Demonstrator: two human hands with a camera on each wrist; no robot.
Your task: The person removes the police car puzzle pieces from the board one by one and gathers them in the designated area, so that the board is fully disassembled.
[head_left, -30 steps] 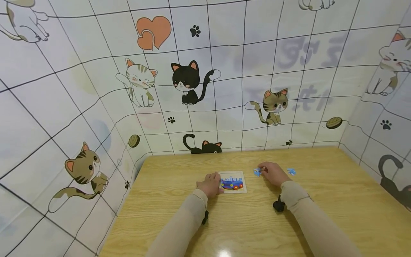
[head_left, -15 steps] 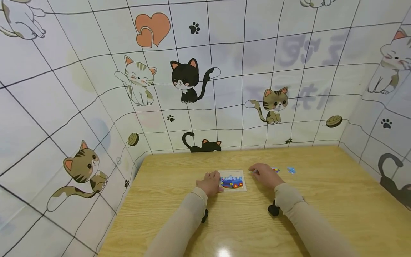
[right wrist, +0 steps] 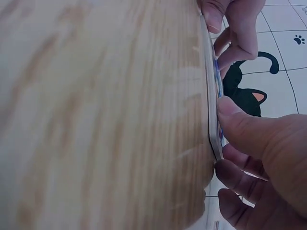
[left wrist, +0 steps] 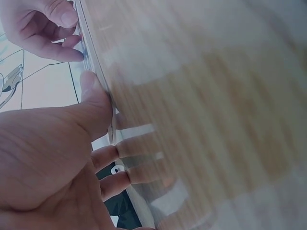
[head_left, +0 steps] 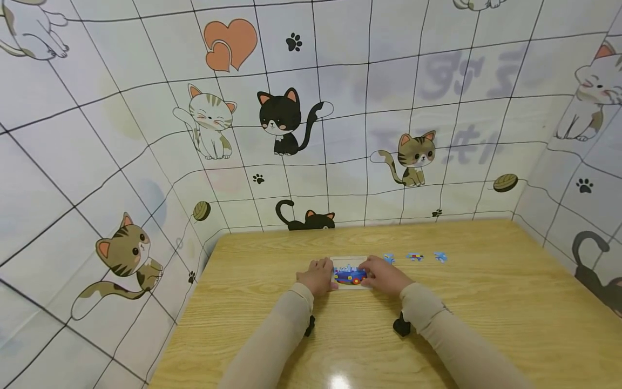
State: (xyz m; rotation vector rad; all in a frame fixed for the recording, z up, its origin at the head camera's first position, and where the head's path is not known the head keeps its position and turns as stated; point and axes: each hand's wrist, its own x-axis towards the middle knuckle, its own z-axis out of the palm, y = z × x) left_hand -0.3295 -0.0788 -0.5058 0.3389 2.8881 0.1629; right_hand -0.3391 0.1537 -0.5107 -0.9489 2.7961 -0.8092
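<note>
A small framed jigsaw puzzle (head_left: 348, 275) with a blue vehicle picture lies flat on the wooden table. My left hand (head_left: 317, 277) holds its left side, the thumb (left wrist: 96, 98) against the frame and the other fingers bent down beside it. At the right side is my right hand (head_left: 386, 274), with thumb (right wrist: 230, 106) and bent fingers at the frame and the picture's right end. The hand covers that end in the head view. Three loose puzzle pieces lie in a row behind and right of this hand: a blue one (head_left: 389, 258), a multicoloured one (head_left: 415, 256) and another blue one (head_left: 440, 256).
The wooden table (head_left: 272, 251) reaches back to a white cloth wall (head_left: 350, 173) printed with cats and grid lines. Cloth also closes in the left and right sides. A dark wrist camera (head_left: 402, 326) hangs below the right sleeve.
My right hand has set a blue piece on the table and moved left to the puzzle's right side. All three loose pieces now show. The left hand has stayed at the frame.
</note>
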